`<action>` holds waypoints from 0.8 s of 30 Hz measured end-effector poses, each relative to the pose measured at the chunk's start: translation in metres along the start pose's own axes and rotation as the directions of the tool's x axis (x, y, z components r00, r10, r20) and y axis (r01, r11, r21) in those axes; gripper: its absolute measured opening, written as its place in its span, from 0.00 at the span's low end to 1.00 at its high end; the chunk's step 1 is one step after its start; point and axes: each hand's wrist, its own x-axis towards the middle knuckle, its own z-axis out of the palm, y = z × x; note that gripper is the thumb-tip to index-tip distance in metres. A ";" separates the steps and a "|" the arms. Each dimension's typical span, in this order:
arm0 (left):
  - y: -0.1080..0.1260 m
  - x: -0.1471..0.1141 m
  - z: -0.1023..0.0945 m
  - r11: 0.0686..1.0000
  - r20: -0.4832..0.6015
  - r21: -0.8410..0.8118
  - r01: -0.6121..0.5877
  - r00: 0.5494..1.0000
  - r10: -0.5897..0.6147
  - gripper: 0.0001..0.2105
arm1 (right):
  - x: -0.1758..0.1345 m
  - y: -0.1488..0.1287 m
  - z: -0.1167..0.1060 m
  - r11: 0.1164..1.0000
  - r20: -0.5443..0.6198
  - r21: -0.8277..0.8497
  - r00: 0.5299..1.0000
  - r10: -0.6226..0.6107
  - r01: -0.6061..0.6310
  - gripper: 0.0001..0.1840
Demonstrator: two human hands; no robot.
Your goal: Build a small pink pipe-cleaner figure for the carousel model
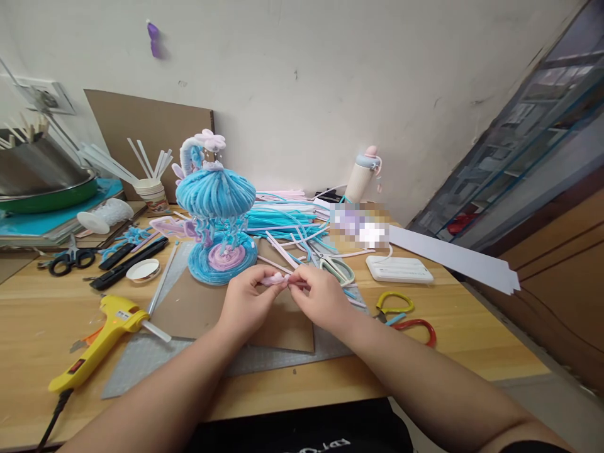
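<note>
Both my hands meet above a brown cardboard sheet (283, 327) on the table. Between the fingertips is a small light pink piece of fuzzy pipe cleaner (274, 279), partly covered by the fingers. My left hand (248, 299) pinches its left side, while my right hand (321, 292) pinches the right end. Just behind my left hand stands a blue jellyfish-shaped pipe-cleaner craft (217, 192) on a round blue base (201, 267) with a pink spiral. Loose blue pipe cleaners (283, 219) lie behind my hands.
A yellow glue gun (101, 340) lies at left, near black scissors (72, 258) and a paper cup of white sticks (151, 192). Right of my hands are pale-handled scissors (337, 269), a white power bank (399, 269) and red-and-yellow-handled scissors (396, 303). A bottle (361, 179) stands against the wall.
</note>
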 end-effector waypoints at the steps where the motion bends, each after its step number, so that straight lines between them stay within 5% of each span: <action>1: -0.001 0.001 -0.001 0.998 0.015 0.020 0.056 0.998 -0.057 0.07 | -0.001 0.000 -0.002 0.979 0.002 -0.169 0.994 -0.113 0.111 0.05; 3: -0.001 0.003 -0.003 0.985 0.063 0.054 0.163 0.984 -0.166 0.10 | -0.001 -0.001 -0.007 0.871 0.069 -0.397 0.956 -0.286 0.289 0.09; 6: 0.002 0.008 -0.008 0.964 0.173 0.066 0.258 0.948 -0.266 0.11 | 0.000 -0.004 -0.014 0.762 0.173 -0.494 0.906 -0.387 0.419 0.13; 15: 0.003 0.015 -0.019 0.892 0.494 -0.140 0.431 0.810 -0.314 0.11 | 0.008 0.000 -0.028 0.816 0.320 -0.234 0.835 -0.448 0.528 0.13; 17: 0.004 0.015 -0.019 0.889 0.521 -0.136 0.437 0.795 -0.311 0.11 | 0.010 0.002 -0.027 0.905 0.355 -0.082 0.861 -0.365 0.418 0.12; 20: 0.006 0.015 -0.019 0.881 0.544 -0.198 0.430 0.796 -0.267 0.11 | 0.012 0.007 -0.023 0.980 0.456 0.196 0.883 -0.108 0.018 0.13; 22: 0.006 0.014 -0.019 0.865 0.567 -0.260 0.429 0.793 -0.222 0.11 | 0.012 0.010 -0.020 0.878 0.560 0.380 0.828 0.031 -0.290 0.16; 24: 0.006 0.013 -0.020 0.853 0.609 -0.293 0.432 0.772 -0.183 0.11 | 0.010 0.012 -0.019 0.688 0.695 0.485 0.715 0.071 -0.540 0.17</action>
